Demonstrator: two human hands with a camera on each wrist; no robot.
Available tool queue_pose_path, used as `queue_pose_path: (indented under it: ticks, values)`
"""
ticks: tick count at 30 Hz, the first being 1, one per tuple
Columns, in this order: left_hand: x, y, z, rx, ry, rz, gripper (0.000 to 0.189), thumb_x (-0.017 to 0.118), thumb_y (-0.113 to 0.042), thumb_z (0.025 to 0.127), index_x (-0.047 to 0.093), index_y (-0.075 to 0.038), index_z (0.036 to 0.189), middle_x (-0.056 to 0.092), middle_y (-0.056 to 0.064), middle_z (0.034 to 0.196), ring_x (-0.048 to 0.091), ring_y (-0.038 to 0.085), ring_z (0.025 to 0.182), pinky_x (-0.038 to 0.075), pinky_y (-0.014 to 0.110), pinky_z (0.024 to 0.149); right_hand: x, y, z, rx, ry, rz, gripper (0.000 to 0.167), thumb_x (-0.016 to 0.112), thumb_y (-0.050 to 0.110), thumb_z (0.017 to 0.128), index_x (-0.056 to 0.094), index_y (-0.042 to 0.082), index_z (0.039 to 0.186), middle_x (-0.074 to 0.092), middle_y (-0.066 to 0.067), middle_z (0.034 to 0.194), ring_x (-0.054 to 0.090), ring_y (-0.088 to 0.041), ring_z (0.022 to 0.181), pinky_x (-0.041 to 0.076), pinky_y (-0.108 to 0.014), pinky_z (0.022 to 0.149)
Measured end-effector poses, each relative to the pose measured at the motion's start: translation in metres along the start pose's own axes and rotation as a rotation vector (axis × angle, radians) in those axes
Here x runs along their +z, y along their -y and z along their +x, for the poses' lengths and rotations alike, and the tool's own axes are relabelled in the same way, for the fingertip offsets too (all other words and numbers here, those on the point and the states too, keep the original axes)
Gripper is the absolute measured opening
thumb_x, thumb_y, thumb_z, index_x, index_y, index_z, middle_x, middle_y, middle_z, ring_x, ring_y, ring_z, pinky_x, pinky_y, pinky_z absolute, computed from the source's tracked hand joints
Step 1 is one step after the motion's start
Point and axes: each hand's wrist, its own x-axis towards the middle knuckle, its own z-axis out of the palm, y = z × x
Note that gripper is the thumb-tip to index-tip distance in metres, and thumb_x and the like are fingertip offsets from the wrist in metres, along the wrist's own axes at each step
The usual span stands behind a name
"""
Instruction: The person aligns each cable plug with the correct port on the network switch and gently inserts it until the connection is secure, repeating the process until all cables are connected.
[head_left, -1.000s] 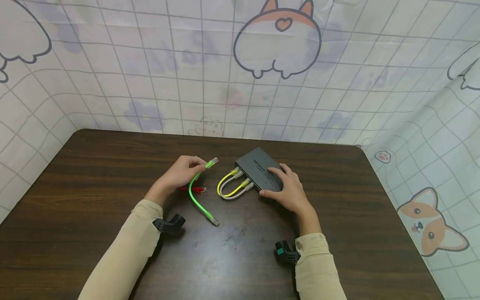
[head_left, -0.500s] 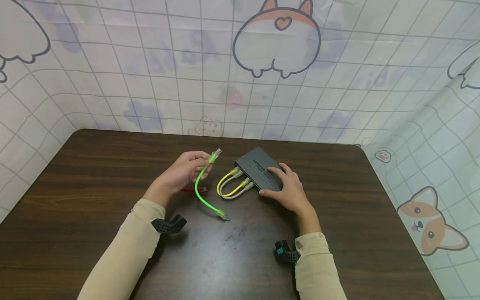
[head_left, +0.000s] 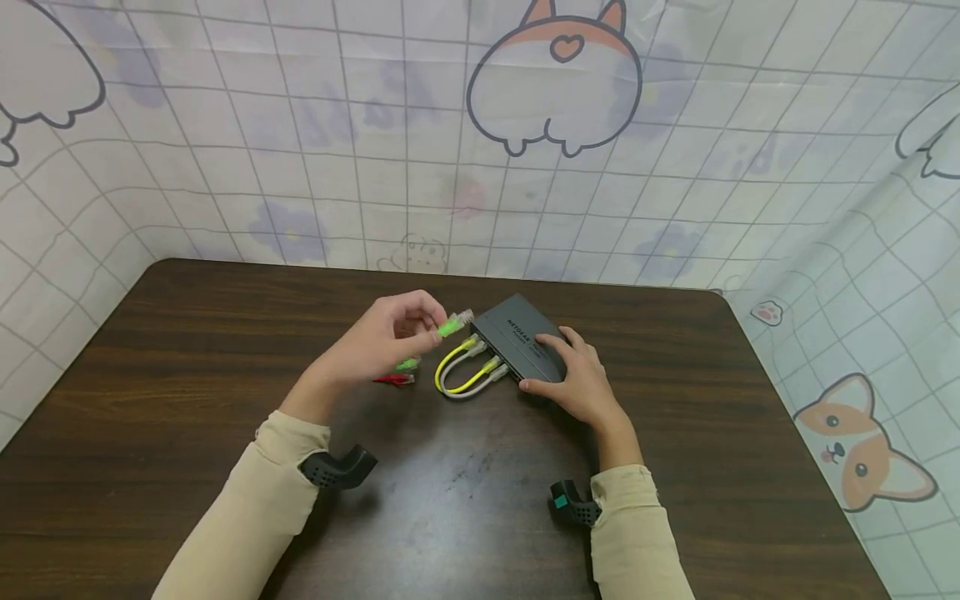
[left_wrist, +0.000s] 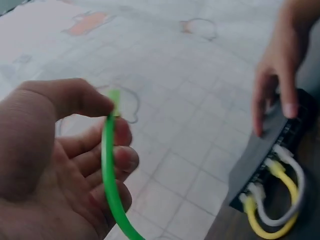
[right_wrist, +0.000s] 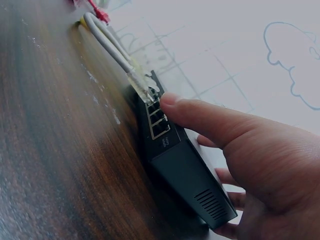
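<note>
Between thumb and fingers my left hand (head_left: 382, 337) pinches a green Ethernet cable (left_wrist: 109, 175) close to one plug. That clear plug (head_left: 463, 317) points right, by the left corner of the grey Netgear network switch (head_left: 516, 329); whether they touch I cannot tell. The cable's other plug (head_left: 408, 364) shows below the hand. My right hand (head_left: 581, 387) grips the switch's right end, thumb (right_wrist: 172, 99) at the port-side edge. A yellow cable (left_wrist: 257, 229) and a white cable (left_wrist: 300, 177) loop from the switch's ports. Dark unfilled ports (right_wrist: 159, 120) show near the thumb.
A red cable end (head_left: 395, 379) lies on the dark wood table (head_left: 480, 517), just under the left hand. Behind the table hangs a white grid-patterned curtain (head_left: 390, 167) with cartoon animals.
My left hand has moved right with the green cable, bringing its plug beside the switch. The cable's loose end has swung up under that hand. My right hand and the switch have stayed still.
</note>
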Motion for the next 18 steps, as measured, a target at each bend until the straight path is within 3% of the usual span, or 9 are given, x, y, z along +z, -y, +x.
queue_pose_path:
  ticks: [3,7,14,18]
  values:
    - [0.012,0.006,0.005,0.042,0.091,0.132,0.008,0.059,-0.008,0.093,0.06,-0.011,0.1,0.058,0.003,0.084,0.054,0.015,0.073,0.046,0.027,0.064,0.0,-0.001,0.0,0.002,0.0,0.001,0.078,0.076,0.049,0.078,0.043,0.026,0.145,0.019,-0.012,0.16,0.025,-0.042,0.141,0.028,-0.067,0.103]
    - [0.026,0.017,0.01,0.041,0.19,0.224,0.011,0.059,-0.006,0.09,0.061,-0.013,0.097,0.057,-0.001,0.078,0.052,0.013,0.071,0.045,0.027,0.066,0.0,-0.001,0.0,0.003,-0.003,0.001,0.078,0.076,0.049,0.078,0.043,0.026,0.145,0.02,-0.013,0.16,0.026,-0.041,0.14,0.028,-0.066,0.102]
    - [0.044,0.033,0.013,-0.02,0.222,0.363,0.012,0.057,-0.007,0.087,0.059,-0.015,0.096,0.057,-0.005,0.078,0.052,0.009,0.07,0.045,0.023,0.067,0.001,-0.001,0.001,0.003,-0.008,0.007,0.079,0.076,0.05,0.077,0.043,0.026,0.145,0.02,-0.012,0.16,0.026,-0.041,0.14,0.028,-0.066,0.103]
    - [0.055,0.039,0.014,-0.023,0.248,0.455,0.012,0.057,-0.007,0.088,0.059,-0.016,0.095,0.059,-0.008,0.078,0.05,0.006,0.066,0.044,0.023,0.067,0.0,-0.001,0.001,0.003,-0.005,0.017,0.079,0.077,0.05,0.077,0.043,0.026,0.145,0.02,-0.012,0.16,0.025,-0.041,0.14,0.028,-0.066,0.102]
